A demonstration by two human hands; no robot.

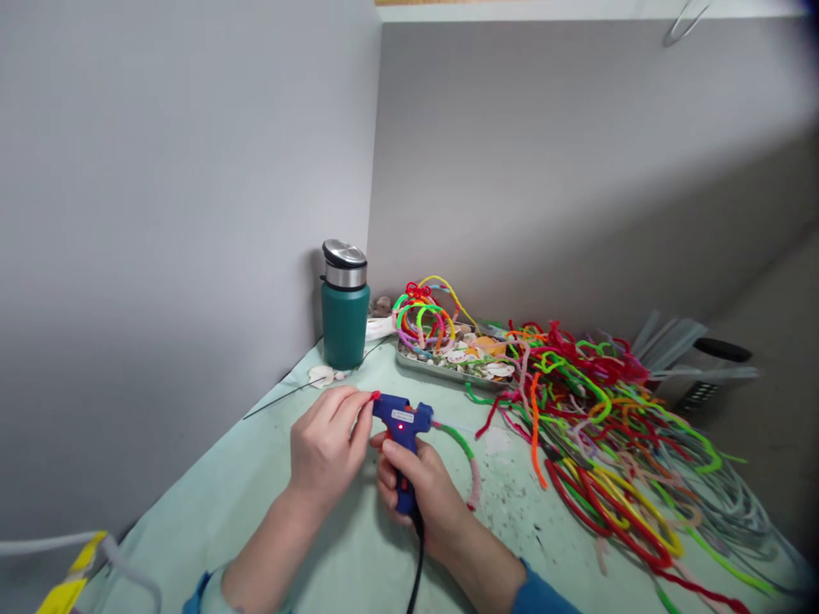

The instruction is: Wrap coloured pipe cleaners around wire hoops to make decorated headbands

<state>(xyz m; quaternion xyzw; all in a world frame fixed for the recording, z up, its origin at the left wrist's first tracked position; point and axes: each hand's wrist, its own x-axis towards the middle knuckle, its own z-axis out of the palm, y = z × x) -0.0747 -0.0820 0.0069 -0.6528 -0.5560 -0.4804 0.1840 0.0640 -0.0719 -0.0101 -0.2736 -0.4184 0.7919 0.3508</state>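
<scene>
Head cam: R hand (426, 486) is wrapped round the handle of a blue glue gun (402, 419), a snug grip w/ the fingers curled in. The gun is up over the table (339, 554), near the mid. of the view, & its nose points L. A tiny red light on its side is lit. A black cord (418, 563) hangs from the handle.

L hand (328, 443) is at the gun's nose. Its grip is narrow, w/ thumb & fingers close tog. A small red bit (374, 396) is right at the tips; can't tell if they hold it or just touch it.

A bent fuzzy wire (474, 477), pink & green, is just R of the gun. Behind the hands is a metal tray (441, 373) w/ shells (499, 370) in it & bright fuzzy rings at one end. A green bottle (345, 324) stands L of the tray. A big messy pile of fuzzy wires (579, 367) is off to the R.
</scene>
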